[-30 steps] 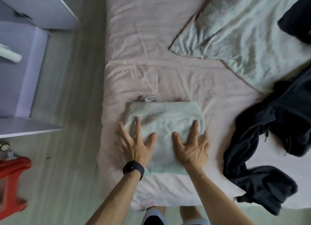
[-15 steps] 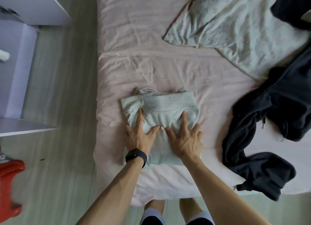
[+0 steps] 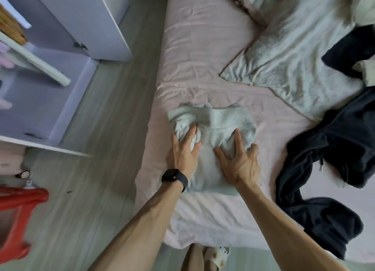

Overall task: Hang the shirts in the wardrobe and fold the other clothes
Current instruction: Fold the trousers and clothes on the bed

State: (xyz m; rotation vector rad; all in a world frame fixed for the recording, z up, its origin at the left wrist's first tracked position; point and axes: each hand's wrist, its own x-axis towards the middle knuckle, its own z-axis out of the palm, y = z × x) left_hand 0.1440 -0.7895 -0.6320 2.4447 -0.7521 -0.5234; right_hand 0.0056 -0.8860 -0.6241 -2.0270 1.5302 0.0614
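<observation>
A folded pale green sweater (image 3: 219, 118) lies near the front edge of the pink bed (image 3: 203, 57), its ribbed hem at the far side. My left hand (image 3: 183, 153), with a black watch on the wrist, digs into the sweater's left part and bunches fabric between thumb and fingers. On the right part lies my right hand (image 3: 239, 165); its outer fingers curl over the sweater's right edge and cloth bulges between its fingers. A heap of dark clothes (image 3: 334, 149) sprawls on the bed to the right. The open wardrobe (image 3: 60, 27) with its rail (image 3: 40, 65) stands at the left.
A pale patterned quilt (image 3: 294, 57) covers the bed's far right, with another dark garment (image 3: 349, 53) on it. A strip of wooden floor (image 3: 101, 149) runs between bed and wardrobe. A red stool (image 3: 16, 210) stands at the lower left.
Both hands went from lying flat on the sweater to gathering its fabric, which now bunches under the fingers. The view shifted, so more of the wardrobe shows.
</observation>
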